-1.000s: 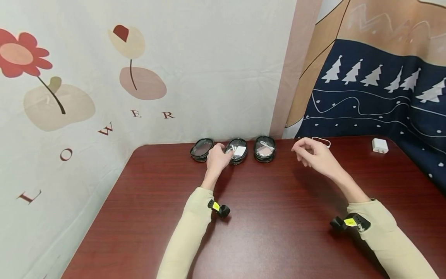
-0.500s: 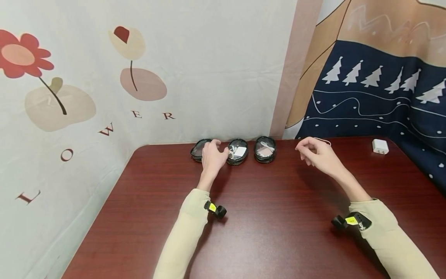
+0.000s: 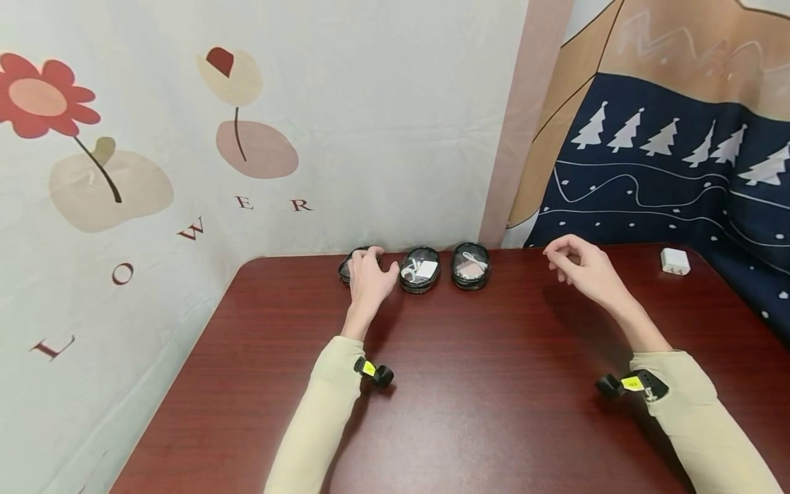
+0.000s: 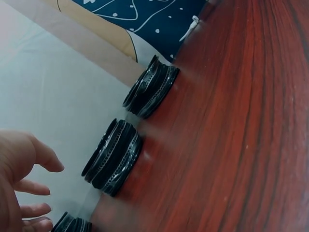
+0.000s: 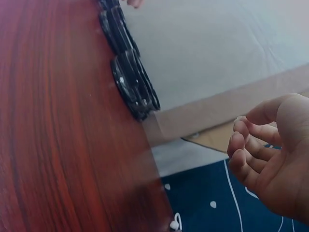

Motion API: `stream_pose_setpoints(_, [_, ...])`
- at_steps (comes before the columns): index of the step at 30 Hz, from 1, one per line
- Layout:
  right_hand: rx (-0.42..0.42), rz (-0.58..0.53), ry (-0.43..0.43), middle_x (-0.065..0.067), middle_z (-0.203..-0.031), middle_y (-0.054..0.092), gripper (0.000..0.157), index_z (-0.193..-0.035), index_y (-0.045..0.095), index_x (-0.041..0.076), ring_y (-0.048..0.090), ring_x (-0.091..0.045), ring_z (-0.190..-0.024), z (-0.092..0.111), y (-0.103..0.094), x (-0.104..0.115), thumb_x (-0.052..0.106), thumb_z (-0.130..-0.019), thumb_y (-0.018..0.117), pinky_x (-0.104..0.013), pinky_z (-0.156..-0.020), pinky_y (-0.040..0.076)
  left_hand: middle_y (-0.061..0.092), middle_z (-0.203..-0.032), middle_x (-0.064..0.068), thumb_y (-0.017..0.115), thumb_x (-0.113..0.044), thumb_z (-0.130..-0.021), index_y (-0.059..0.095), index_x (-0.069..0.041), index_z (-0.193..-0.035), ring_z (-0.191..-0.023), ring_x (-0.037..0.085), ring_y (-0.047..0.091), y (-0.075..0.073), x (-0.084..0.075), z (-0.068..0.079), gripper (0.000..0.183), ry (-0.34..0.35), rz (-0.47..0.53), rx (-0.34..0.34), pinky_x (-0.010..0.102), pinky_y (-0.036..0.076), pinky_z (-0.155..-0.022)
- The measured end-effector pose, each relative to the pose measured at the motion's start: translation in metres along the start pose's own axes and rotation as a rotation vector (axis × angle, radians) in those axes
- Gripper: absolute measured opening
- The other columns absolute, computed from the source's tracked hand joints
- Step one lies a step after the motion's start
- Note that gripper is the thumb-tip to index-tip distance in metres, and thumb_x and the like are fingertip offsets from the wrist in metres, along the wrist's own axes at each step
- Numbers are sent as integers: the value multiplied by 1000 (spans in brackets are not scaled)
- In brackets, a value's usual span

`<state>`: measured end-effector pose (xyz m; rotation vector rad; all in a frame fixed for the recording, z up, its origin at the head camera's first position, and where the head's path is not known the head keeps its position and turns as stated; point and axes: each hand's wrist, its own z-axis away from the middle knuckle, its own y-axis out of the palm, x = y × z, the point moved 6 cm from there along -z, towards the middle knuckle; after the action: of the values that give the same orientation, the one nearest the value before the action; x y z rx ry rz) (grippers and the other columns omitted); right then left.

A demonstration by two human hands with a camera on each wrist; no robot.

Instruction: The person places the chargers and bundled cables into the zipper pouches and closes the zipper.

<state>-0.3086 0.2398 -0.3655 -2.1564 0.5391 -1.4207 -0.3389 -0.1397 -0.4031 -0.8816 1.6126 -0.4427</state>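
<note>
Three small oval black zip cases with clear lids line the table's back edge. My left hand [image 3: 369, 280] is over the leftmost case [image 3: 344, 272], covering much of it, thumb and fingers spread apart. In the left wrist view its fingertips come right at that case's edge. The middle case [image 3: 419, 283], just right of my thumb, shows a white item and a coiled cable through its lid. Inside the right case [image 3: 470, 278] lie a white cable and a pale flat item. My right hand [image 3: 586, 269] hovers near the back edge, fingers loosely curled, holding nothing.
A white plug adapter [image 3: 675, 261] sits at the table's back right corner. A white cable end [image 4: 191, 28] lies at the back edge, hidden behind my right hand in the head view. Printed cloth [image 3: 395, 123] hangs right behind the table [image 3: 469, 384].
My left hand has moved left from between the left and middle cases to over the leftmost one, its fingers spreading. My right hand has drifted right, now covering the white cable.
</note>
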Motion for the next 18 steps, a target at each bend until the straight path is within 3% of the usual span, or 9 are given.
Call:
stream_pose_setpoints(8, [-55, -21, 59, 6, -83, 61, 19, -117, 62, 0, 58, -16, -66, -2, -14, -20, 12, -103, 58, -21, -58, 48, 47, -130, 22, 67, -24, -92, 62, -3, -130, -121, 39, 39, -2, 5, -1, 43, 26, -6, -4, 48, 36, -102])
stream_pose_setpoints(14, [-84, 21, 81, 5, -89, 62, 23, -119, 62, -1, 58, -8, -67, -2, -21, -29, 15, -103, 57, -17, -60, 47, 46, -130, 21, 67, -26, -92, 63, -4, -130, -120, 39, 39, -2, 8, -2, 44, 26, -20, -1, 49, 35, -102])
stream_pose_setpoints(18, [-112, 62, 89, -3, -90, 63, 24, -118, 62, -2, 57, -2, -66, 0, -25, -34, 15, -102, 56, -15, -60, 46, 45, -130, 21, 67, -27, -92, 61, -4, -132, -121, 39, 38, -3, 13, -2, 46, 21, -26, 10, 49, 33, -105])
